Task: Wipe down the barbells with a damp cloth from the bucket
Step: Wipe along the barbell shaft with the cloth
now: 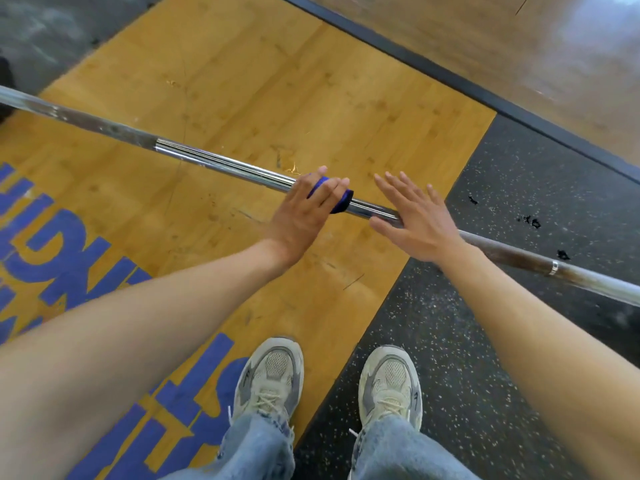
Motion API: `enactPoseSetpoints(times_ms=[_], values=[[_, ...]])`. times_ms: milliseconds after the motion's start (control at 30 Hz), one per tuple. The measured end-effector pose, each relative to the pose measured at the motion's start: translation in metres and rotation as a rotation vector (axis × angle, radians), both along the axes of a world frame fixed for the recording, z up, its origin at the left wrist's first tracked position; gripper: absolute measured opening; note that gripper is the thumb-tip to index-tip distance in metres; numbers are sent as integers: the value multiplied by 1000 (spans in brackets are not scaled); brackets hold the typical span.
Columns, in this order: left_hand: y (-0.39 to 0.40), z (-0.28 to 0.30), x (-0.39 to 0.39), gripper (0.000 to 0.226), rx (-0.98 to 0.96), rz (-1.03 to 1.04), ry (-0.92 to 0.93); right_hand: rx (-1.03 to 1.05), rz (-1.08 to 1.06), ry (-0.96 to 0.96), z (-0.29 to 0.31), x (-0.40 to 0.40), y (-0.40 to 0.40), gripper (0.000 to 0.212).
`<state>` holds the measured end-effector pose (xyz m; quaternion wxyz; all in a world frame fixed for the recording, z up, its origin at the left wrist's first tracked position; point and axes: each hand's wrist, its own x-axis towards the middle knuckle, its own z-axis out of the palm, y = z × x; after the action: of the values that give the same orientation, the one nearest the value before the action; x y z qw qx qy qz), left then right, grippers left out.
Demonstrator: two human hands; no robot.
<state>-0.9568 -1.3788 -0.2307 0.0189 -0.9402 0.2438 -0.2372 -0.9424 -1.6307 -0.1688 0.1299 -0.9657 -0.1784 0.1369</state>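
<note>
My left hand [304,213] presses the blue cloth [330,199] onto the bar [225,163], fingers laid nearly straight over the top rather than wrapped round, so the cloth shows only between and just past my fingertips. My right hand [412,216] is flat and spread, fingers straight, its palm resting on the bar just beside the cloth, gripping nothing. I think the weak point is that loose hold: with only downward pressure, the cloth could bunch or slip off as I slide, leaving the underside unwiped. The bar could also roll under my open right palm. The duller shaft beyond both hands looks not yet cleaned. No bucket is in view.
</note>
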Motion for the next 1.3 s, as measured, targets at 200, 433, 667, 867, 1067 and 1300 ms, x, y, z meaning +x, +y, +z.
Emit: enactPoseSetpoints(times_ms=[200,433,667,867,1067,1300], values=[[-28,-1,9,48,-98,-141,-9,-68,-217,-148,-10,20,23,65],[69,6,23,63,-30,165,83,-168,-278,-105,-17,42,44,70],[-7,-2,33,52,-56,-56,31,-133,-319,-138,-20,55,42,67],[92,8,52,57,81,64,105,-121,-301,-166,-20,69,40,68],[43,18,62,58,69,-107,115,-120,-300,-94,-14,81,39,62],[28,15,59,56,124,-17,197,-119,-300,40,-5,89,34,69]])
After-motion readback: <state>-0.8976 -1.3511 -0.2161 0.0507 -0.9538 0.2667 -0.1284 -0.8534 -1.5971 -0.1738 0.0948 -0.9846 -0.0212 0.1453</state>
